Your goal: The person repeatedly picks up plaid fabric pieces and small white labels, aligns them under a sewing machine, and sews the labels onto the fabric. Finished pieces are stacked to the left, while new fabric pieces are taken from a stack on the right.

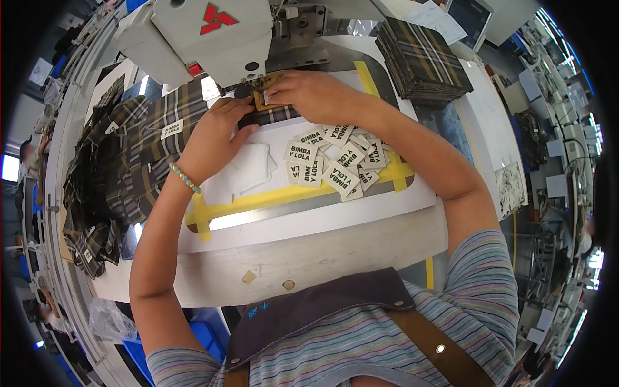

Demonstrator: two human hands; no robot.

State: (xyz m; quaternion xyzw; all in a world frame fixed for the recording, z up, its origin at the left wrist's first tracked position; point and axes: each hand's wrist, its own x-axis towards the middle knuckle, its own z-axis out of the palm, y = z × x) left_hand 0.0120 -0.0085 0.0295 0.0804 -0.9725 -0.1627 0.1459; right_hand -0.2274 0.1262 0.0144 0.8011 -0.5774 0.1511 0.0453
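Note:
A white sewing machine head (213,39) stands at the far side of the table. Under its needle area sits a small brass-coloured frame (260,102), with a bit of white showing inside it. Dark plaid fabric (278,116) passes beneath that frame. My left hand (222,129) rests on the fabric left of the frame, fingers stretched out and thumb apart. At the frame's right side, the fingers of my right hand (309,93) are drawn together; whatever they pinch is too small to make out. Loose white printed labels (300,153) lie heaped in front of my right forearm.
More plaid pieces (145,145), some bearing white labels, hang in a heap to the left. At the back right stands a stack of folded plaid pieces (425,61). Yellow tape (284,193) borders the white work surface. A screen (469,22) stands beyond the stack.

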